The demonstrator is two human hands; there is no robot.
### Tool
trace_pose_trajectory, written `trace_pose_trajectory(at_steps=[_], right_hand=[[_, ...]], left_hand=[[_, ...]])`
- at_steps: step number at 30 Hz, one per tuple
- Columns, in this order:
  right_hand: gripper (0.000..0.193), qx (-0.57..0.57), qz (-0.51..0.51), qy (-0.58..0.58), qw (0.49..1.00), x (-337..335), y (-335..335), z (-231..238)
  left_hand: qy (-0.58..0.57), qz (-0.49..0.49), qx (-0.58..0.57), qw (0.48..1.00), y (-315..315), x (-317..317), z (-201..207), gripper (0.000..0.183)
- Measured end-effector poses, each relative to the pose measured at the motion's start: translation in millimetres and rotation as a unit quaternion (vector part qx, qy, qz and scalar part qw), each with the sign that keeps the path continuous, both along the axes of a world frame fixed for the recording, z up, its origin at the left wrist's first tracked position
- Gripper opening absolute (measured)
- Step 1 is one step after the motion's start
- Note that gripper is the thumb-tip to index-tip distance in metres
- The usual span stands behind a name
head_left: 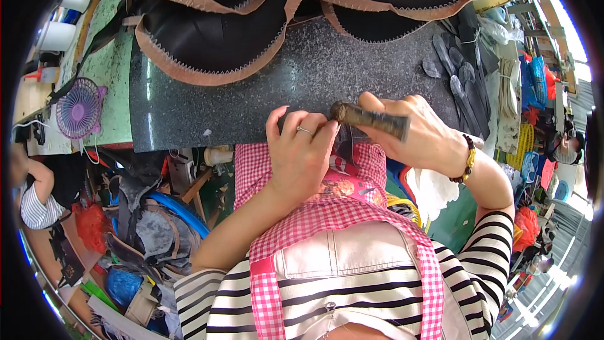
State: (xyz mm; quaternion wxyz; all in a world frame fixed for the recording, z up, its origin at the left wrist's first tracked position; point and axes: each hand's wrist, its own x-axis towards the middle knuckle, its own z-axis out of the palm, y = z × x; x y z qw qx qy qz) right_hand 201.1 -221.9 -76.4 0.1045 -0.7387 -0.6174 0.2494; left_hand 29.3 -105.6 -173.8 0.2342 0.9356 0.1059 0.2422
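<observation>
My right hand [423,127] is wrapped round a hammer; its worn, dark head [377,119] points toward my left fingers, and the handle end [475,142] sticks out beside my wrist. At the near edge of the dark speckled stone slab [245,110], my left hand [299,151] is closed, thumb and fingertips right by the hammer's face. Below the fingertips a dark, leather-like piece [345,150] shows, mostly hidden by the hands. Black panels [220,38] with brown, zigzag-stitched edging lie piled across the far part of the slab.
Several black tapered straps [462,85] lie at the slab's right. A purple fan [79,108] and white thread spools [56,36] stand on the green bench to the left. Dark scraps [154,233] fill the floor at left, near another person's arm [41,179].
</observation>
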Motion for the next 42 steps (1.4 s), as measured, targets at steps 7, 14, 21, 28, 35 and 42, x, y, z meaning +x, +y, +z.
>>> trace_pose_trajectory(at_steps=[7, 14, 21, 28, 35, 42], right_hand=[[0.017, 0.073, -0.092, 0.005, 0.993, 9, -17, -15], [0.018, 0.042, -0.148, -0.004, 0.988, 0, -40, -16], [0.014, 0.061, -0.149, 0.002, 0.987, 0, -42, -14], [0.014, 0.078, -0.144, 0.012, 0.986, 3, -36, -21], [0.016, 0.070, -0.099, -0.008, 0.993, 5, -32, -19], [0.017, 0.038, -0.131, -0.006, 0.991, -3, -31, -14]], left_hand=[[-0.025, -0.097, -0.021, 0.995, 22, 26, -1, 0.013], [-0.035, -0.145, 0.058, 0.987, 36, 45, 4, 0.024], [-0.038, -0.075, -0.030, 0.996, 5, 33, -4, 0.019], [0.014, -0.065, 0.106, 0.992, -7, 31, 5, 0.024], [0.030, -0.072, 0.113, 0.990, -5, 31, 9, 0.022], [-0.012, -0.046, 0.092, 0.995, 0, 29, 6, 0.024]])
